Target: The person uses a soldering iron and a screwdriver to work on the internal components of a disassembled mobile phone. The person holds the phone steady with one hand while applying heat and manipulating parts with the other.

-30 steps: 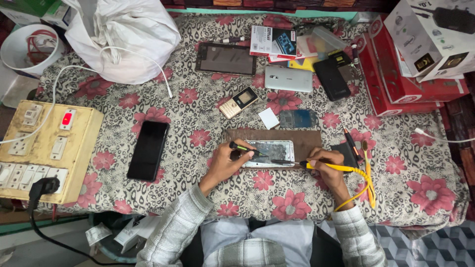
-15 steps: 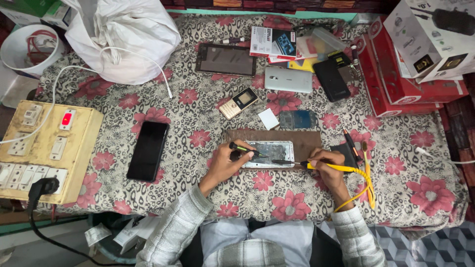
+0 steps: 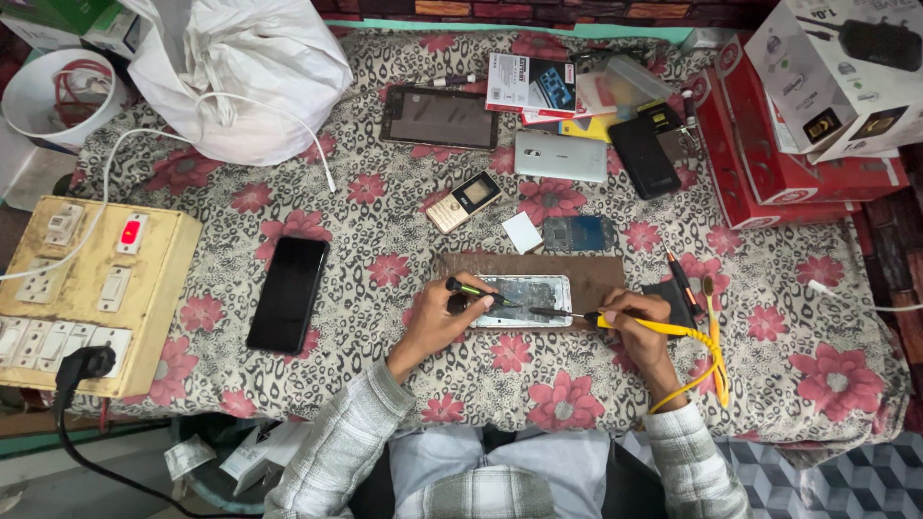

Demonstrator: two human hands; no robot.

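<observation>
- Opened phone point(image 3: 524, 300): lies flat on a brown board point(image 3: 601, 274), insides up, silvery and smudged. I judge the soldering step is under way; what comes next calls for a steady tip on one small spot.
- Right hand point(image 3: 639, 327): clamped on a yellow soldering iron point(image 3: 577, 315), tip over the phone.
- Left hand point(image 3: 444, 322): closed on a dark tool point(image 3: 476, 291), at the phone's left end.
- Black phone point(image 3: 287, 293): well left of the board, on the flowered bench point(image 3: 385, 211).
</observation>
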